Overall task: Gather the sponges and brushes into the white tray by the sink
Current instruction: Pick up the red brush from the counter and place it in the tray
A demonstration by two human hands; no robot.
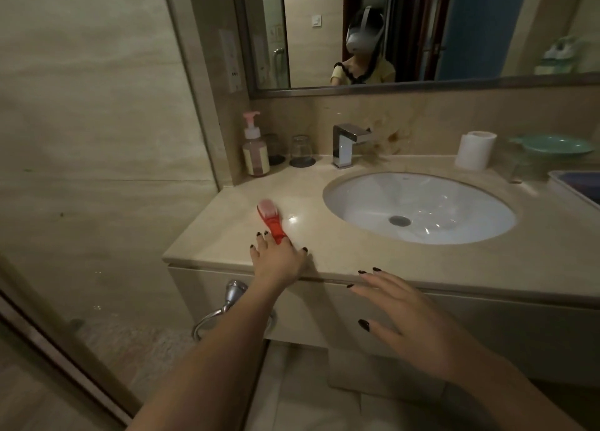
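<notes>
Red brush (272, 221) lies on countertop (324, 252); my left hand (277, 258), fingers spread, apparently touches its handle; right hand (412, 320) hovers open.

Left hand on red brush at counter's front-left, right hand free.

Left hand (278, 259) lies palm-down over the handle end of the red brush (271, 221), fingers spread, bristle head pointing away toward the wall. Right hand (410, 320) hovers open in front of the counter (357, 261) edge. White tray (574, 187) sits at far right, past the sink (418, 208), well apart from the brush.
</notes>
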